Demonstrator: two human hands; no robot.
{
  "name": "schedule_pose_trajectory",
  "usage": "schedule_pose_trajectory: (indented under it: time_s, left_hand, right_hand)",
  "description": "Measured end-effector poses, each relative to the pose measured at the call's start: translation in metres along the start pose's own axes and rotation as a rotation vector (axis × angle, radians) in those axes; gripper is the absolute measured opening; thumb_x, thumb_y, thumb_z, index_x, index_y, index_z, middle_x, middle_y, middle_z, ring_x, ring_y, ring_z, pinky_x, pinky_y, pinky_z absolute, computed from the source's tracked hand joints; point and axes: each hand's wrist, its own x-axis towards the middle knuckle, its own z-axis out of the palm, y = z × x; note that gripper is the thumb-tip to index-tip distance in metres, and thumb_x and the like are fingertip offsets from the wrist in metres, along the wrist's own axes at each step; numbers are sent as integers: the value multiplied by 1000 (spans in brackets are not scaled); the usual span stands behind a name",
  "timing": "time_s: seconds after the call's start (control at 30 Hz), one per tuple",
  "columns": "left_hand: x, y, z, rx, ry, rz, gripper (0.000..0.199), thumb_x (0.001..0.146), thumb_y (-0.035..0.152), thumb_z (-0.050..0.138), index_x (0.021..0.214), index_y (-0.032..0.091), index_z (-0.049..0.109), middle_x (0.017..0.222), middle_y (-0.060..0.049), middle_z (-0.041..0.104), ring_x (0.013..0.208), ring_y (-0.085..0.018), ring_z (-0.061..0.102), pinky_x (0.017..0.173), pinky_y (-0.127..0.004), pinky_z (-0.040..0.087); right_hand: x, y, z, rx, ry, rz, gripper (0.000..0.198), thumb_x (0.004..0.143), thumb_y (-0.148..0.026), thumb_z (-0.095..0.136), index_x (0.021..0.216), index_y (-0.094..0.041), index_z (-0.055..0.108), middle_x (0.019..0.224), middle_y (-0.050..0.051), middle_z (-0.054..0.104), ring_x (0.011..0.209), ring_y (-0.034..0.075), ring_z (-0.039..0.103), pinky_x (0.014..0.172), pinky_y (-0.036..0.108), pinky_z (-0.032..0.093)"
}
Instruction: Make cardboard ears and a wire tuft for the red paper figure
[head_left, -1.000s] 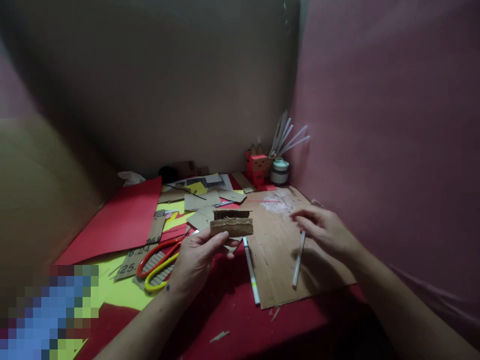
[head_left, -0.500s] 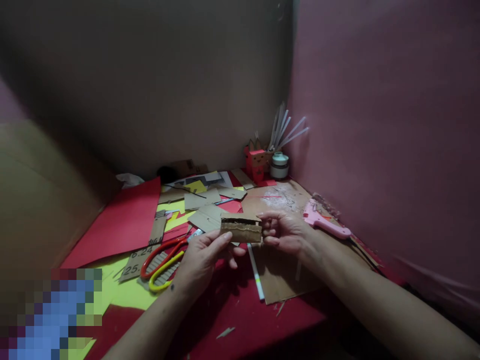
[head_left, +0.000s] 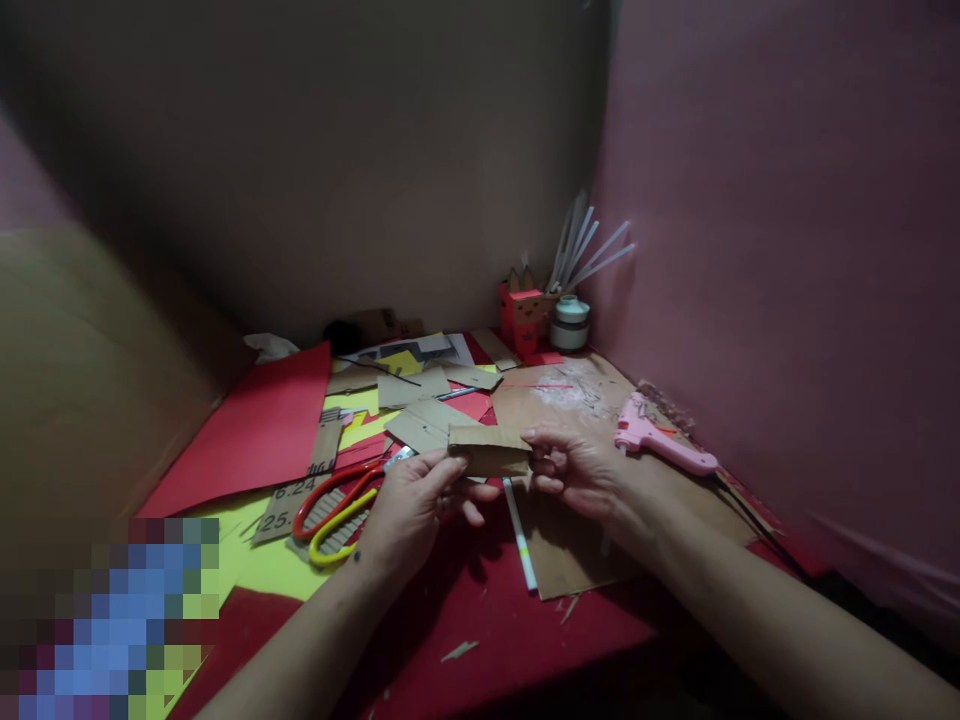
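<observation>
Between both hands, a small folded cardboard piece (head_left: 489,452) is held above the table, its plain brown faces turned toward me. My left hand (head_left: 424,495) pinches its left end, thumb on the near face. At the other end, my right hand (head_left: 574,468) grips the edge between thumb and fingers. Scissors (head_left: 330,520) with one red and one yellow handle loop lie just left of my left hand. Beneath my right hand rests a cardboard sheet (head_left: 570,545) with a white stick (head_left: 523,550) along its left side.
A pink glue gun (head_left: 664,440) lies at the right, its cord running toward me. Red paper (head_left: 247,430) and cardboard scraps (head_left: 427,425) cover the left and middle. Near the back corner stand a red box with a cardboard face (head_left: 523,315), a lidded jar (head_left: 570,325) and several white sticks (head_left: 592,245).
The cardboard piece has tilted, so the dark gap and glued ridge facing me before are now out of sight. Both hands still hold it. The whole view has shifted slightly.
</observation>
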Motion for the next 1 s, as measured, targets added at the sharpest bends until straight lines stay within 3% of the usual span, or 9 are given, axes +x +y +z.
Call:
schedule_pose_trajectory:
  time_s: [0.1,0.23,0.57,0.87,1.0]
  left_hand:
    - [-1,1,1,-7,10,-3,27,77,25,63,95,5,70,76,-13,74,51,-14,64,51,-22,51]
    - [-1,2,2,-22,28,11,30,76,27,66,97,6,70,95,-17,74,72,-22,71,50,-23,52]
    - [-6,3,4,32,9,22,32,77,29,66,101,9,69,101,-17,73,81,-24,71,57,-25,54]
    - [-5,7,5,24,56,42,41,79,43,64,97,7,69,90,-17,74,75,-27,70,50,-28,53]
    - [-6,7,5,60,84,38,38,80,41,63,95,7,69,80,-13,74,57,-18,66,51,-26,52]
  right_hand:
    - [2,7,-2,106,35,58,25,60,-24,67,56,-20,43,47,-6,34,42,4,25,36,19,17]
    - [4,12,-2,193,85,86,22,61,-21,69,62,-19,46,48,-7,37,42,4,30,36,18,21]
    - [1,13,-1,183,134,39,20,60,-20,73,62,-16,54,50,-4,48,42,4,41,33,16,21]
    - [-1,19,3,105,149,-27,25,57,-24,77,67,-16,55,49,-4,52,41,7,48,33,17,30]
    - [-3,19,3,41,112,-45,21,62,-25,74,67,-16,56,48,-3,53,40,7,50,32,17,33]
